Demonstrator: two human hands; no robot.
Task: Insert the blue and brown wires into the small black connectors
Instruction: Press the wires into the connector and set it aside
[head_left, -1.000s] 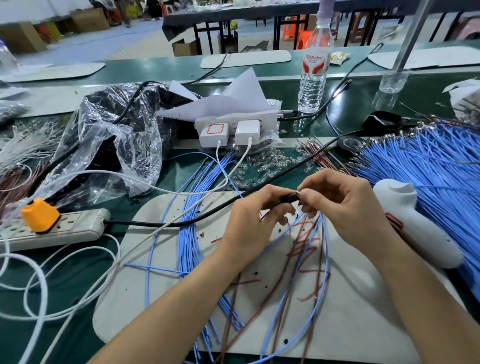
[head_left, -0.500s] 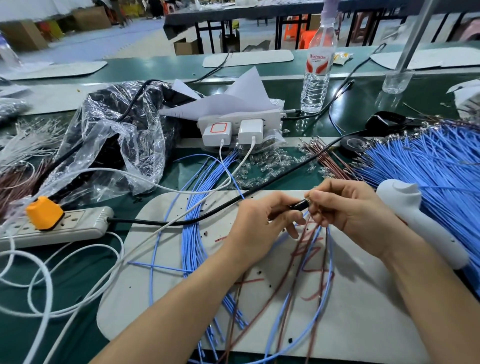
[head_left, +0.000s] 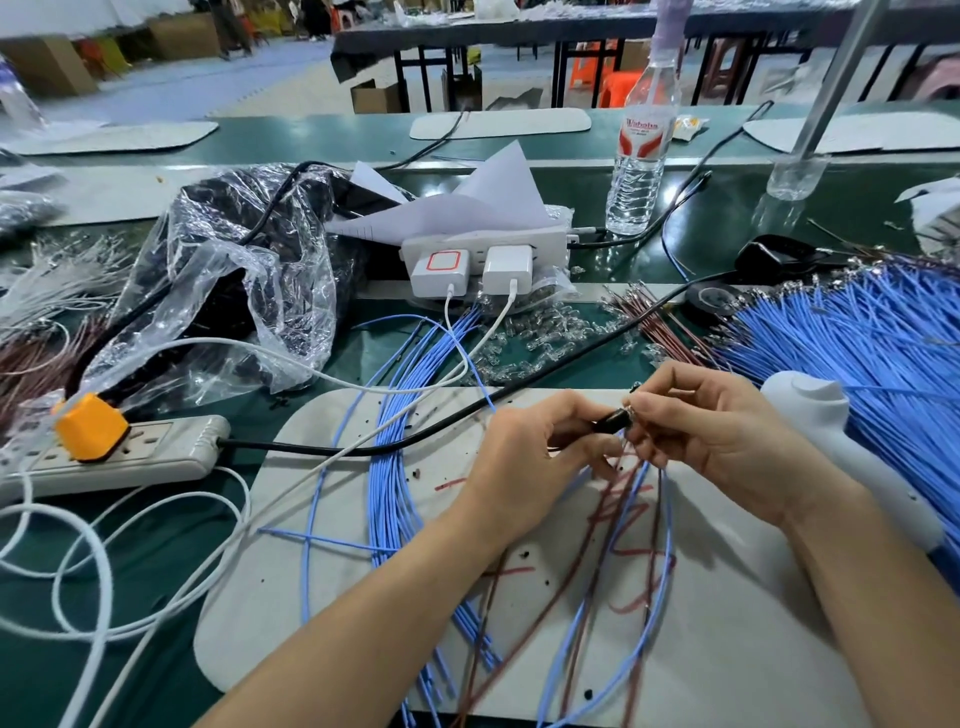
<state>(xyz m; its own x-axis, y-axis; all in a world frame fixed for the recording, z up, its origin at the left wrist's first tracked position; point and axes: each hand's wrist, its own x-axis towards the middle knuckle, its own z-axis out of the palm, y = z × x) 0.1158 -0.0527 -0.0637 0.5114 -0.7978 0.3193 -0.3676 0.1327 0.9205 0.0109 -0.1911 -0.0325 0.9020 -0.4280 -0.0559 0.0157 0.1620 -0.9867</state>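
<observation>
connector: small black connector (head_left: 614, 419), held in the air over the white pad (head_left: 363, 597), between both hands, mouth facing right.
left grip: left hand (head_left: 524, 467) pinches the connector body between thumb and forefinger.
right grip: right hand (head_left: 711, 431) fingertips pressed together on a wire end (head_left: 630, 411), right at the connector mouth. Colour at the pinch is too small to tell.
wires: blue wires (head_left: 666, 530) and brown wires (head_left: 589, 540) hang in loops from the hands onto the pad.
step: probably seating a terminal in its cavity.
do well: steady the connector, line the terminal up straight, pinch close to the tip so the wire won't buckle, push till seated, tug lightly to check.
risk: bent terminal, wrong cavity, loops snagging.
around: blue wire stock (head_left: 857, 353) at right, white handheld tool (head_left: 826, 431) just beside the right wrist, power strip (head_left: 156, 452) at left on the counter (head_left: 130, 571).
</observation>
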